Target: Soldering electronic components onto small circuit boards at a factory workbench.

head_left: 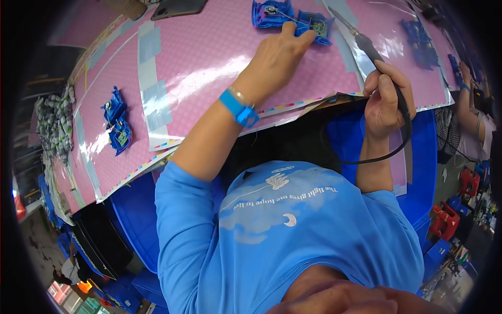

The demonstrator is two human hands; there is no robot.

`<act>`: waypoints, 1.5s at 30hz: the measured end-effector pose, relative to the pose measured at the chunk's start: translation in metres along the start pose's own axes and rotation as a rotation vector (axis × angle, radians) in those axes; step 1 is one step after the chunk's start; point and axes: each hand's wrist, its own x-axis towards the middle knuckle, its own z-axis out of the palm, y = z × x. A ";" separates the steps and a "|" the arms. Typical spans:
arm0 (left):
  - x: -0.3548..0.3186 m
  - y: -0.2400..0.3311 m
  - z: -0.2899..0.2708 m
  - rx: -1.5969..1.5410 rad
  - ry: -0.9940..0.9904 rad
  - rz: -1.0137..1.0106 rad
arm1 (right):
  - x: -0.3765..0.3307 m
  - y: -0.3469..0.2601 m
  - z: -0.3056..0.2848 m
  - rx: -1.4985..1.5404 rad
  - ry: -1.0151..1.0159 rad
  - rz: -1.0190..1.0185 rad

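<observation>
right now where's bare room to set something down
Widest bare patch: pink sheet between the left blue casing and the left hand. Smaller: between that hand and the right hand. Crowded: around the upper blue casing, with left hand and soldering iron.

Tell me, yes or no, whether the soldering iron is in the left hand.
No, the right hand grips the soldering iron, while the left hand is at the opened blue casing.

Blue casing (262,20), pink patterned sheet (204,57)
</observation>
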 end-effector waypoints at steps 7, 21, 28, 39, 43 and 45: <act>0.015 -0.030 0.005 0.033 -0.017 0.049 | -0.004 0.009 -0.015 -0.015 0.035 0.084; -0.145 0.053 -0.103 -0.291 0.182 -0.602 | -0.056 0.009 0.067 -0.103 -0.644 0.037; -0.140 0.013 -0.103 -0.440 0.198 -0.663 | -0.063 0.006 0.085 -0.184 -0.541 0.007; -0.134 0.002 -0.110 -0.083 0.178 -0.287 | -0.073 0.012 0.085 -0.219 -0.386 0.001; -0.160 0.023 -0.133 -0.219 0.119 -0.543 | -0.072 0.008 0.082 -0.213 -0.457 -0.007; -0.174 0.024 -0.134 -0.413 0.078 -0.719 | -0.065 0.006 0.079 -0.222 -0.470 -0.139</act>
